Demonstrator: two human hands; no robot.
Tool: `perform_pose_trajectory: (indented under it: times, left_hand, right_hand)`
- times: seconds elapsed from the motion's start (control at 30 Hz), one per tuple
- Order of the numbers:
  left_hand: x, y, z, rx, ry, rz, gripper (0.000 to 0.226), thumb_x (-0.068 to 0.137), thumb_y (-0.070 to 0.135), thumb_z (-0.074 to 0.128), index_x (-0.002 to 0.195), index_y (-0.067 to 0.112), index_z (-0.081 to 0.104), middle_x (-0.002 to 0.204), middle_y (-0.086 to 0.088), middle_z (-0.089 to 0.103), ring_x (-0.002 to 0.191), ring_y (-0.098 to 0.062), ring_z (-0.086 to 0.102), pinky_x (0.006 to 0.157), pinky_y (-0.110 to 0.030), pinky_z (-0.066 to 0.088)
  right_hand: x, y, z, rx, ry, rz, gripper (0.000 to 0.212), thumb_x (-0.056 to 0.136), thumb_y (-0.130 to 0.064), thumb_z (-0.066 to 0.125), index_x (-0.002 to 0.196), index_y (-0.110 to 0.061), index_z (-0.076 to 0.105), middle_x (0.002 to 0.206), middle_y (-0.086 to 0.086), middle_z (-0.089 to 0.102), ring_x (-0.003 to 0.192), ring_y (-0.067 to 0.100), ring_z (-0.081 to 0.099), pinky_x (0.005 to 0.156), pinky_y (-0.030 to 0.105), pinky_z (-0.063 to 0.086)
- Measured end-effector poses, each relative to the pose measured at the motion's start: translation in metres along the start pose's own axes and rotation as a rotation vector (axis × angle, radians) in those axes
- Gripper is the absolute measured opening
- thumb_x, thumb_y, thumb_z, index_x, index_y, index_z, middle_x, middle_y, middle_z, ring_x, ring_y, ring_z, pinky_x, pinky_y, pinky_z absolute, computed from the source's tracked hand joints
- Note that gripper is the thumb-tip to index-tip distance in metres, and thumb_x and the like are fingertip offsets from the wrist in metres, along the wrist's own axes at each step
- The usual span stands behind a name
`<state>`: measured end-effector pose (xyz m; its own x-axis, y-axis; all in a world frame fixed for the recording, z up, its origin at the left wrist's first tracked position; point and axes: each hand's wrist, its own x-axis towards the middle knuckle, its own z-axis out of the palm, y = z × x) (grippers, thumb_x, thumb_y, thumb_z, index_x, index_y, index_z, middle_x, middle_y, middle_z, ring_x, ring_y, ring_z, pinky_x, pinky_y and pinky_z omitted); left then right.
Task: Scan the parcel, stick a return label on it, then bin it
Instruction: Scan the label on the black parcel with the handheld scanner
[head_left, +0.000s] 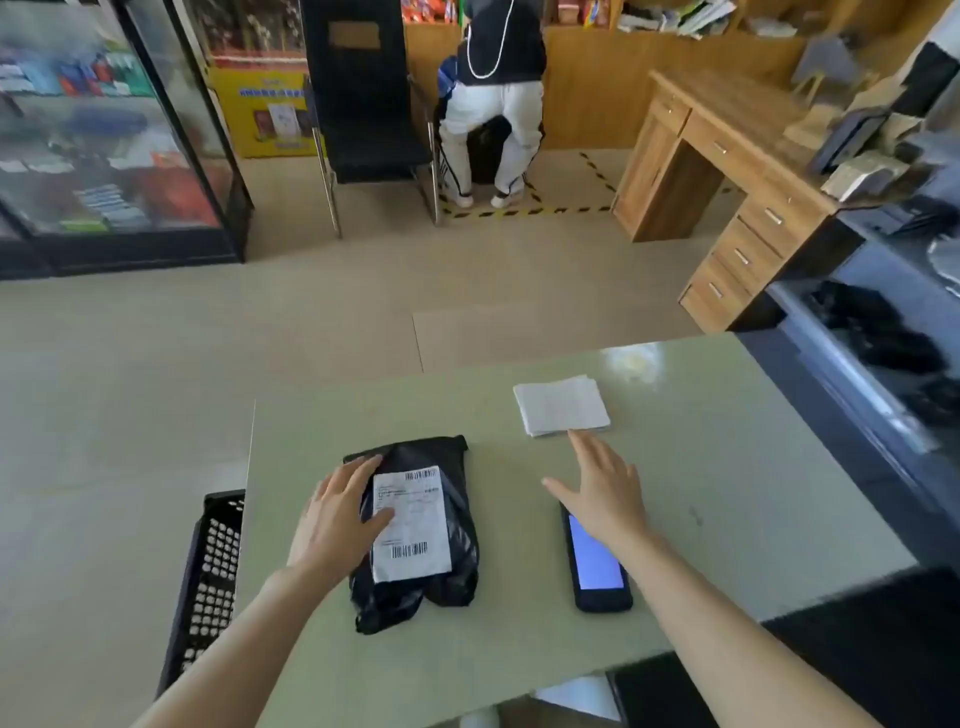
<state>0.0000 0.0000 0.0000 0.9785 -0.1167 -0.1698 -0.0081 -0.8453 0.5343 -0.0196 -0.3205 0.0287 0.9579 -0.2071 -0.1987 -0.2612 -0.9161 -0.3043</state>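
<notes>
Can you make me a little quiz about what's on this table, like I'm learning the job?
1. True or false: the left hand rests on the black parcel.
2. Which thing lies nearest the right hand's fingertips?
A. the crate
B. the stack of labels
C. the desk
3. Fill in: the phone lies under the right wrist with its screen ____.

Key
1. True. The hand lies flat on the parcel, with the thumb on its white shipping label.
2. B. The fingers stretch toward the stack and hold nothing.
3. Lit. It glows blue.
</notes>
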Motion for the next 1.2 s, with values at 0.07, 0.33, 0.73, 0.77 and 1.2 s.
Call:
perform_pose_trajectory:
  times: [0.07, 0.33, 0.73, 0.77, 1.2]
  left_hand:
    - [-0.002, -0.001, 0.012, 0.021, -0.060, -0.016, 0.069, 0.089, 0.039, 0.063, 0.149, 0.031, 0.031, 0.155, 0.007, 0.034, 0.141, -0.020, 0.030, 0.106, -0.041, 0.041]
    - [-0.017, -0.019, 0.067, -0.001, -0.177, -0.105, 0.060, 0.092, 0.044, 0.058, 0.146, 0.036, 0.034, 0.162, 0.012, 0.014, 0.149, -0.021, 0.008, 0.113, -0.042, 0.032]
    - [-0.017, -0.009, 0.082, -0.084, -0.103, -0.156, 0.058, 0.090, 0.038, 0.062, 0.143, 0.029, 0.041, 0.160, 0.007, 0.014, 0.137, -0.025, 0.026, 0.109, -0.037, 0.033]
    - [-0.017, -0.008, 0.082, -0.094, -0.100, -0.154, 0.057, 0.090, 0.038, 0.063, 0.143, 0.028, 0.043, 0.159, 0.006, 0.015, 0.138, -0.025, 0.026, 0.110, -0.038, 0.033]
    - [-0.023, 0.017, 0.082, -0.119, -0.235, -0.057, 0.049, 0.094, 0.025, 0.053, 0.143, 0.021, 0.044, 0.145, -0.003, 0.031, 0.089, -0.022, 0.061, 0.088, -0.035, 0.052]
  right_hand:
    - [-0.003, 0.011, 0.012, 0.018, -0.041, 0.134, 0.084, 0.083, -0.059, 0.055, 0.149, -0.025, 0.016, 0.159, -0.001, 0.016, 0.146, 0.019, 0.016, 0.115, 0.052, 0.019]
    - [-0.018, 0.041, 0.072, 0.079, -0.130, 0.520, 0.114, 0.056, -0.055, 0.079, 0.146, -0.019, 0.020, 0.140, 0.006, 0.039, 0.127, 0.029, 0.040, 0.094, 0.044, 0.045]
    - [-0.015, 0.048, 0.092, 0.197, -0.048, 0.741, 0.081, 0.051, -0.027, 0.090, 0.114, 0.000, 0.047, 0.120, 0.019, 0.047, 0.112, 0.035, 0.047, 0.082, 0.041, 0.049]
    - [-0.014, 0.048, 0.092, 0.214, -0.044, 0.753, 0.082, 0.051, -0.027, 0.091, 0.114, 0.002, 0.047, 0.120, 0.020, 0.047, 0.112, 0.035, 0.046, 0.082, 0.041, 0.048]
    - [-0.032, 0.028, 0.030, 0.374, -0.157, 0.408, 0.088, 0.038, -0.028, 0.084, 0.118, -0.016, 0.051, 0.115, 0.007, 0.046, 0.105, 0.027, 0.053, 0.087, 0.042, 0.053]
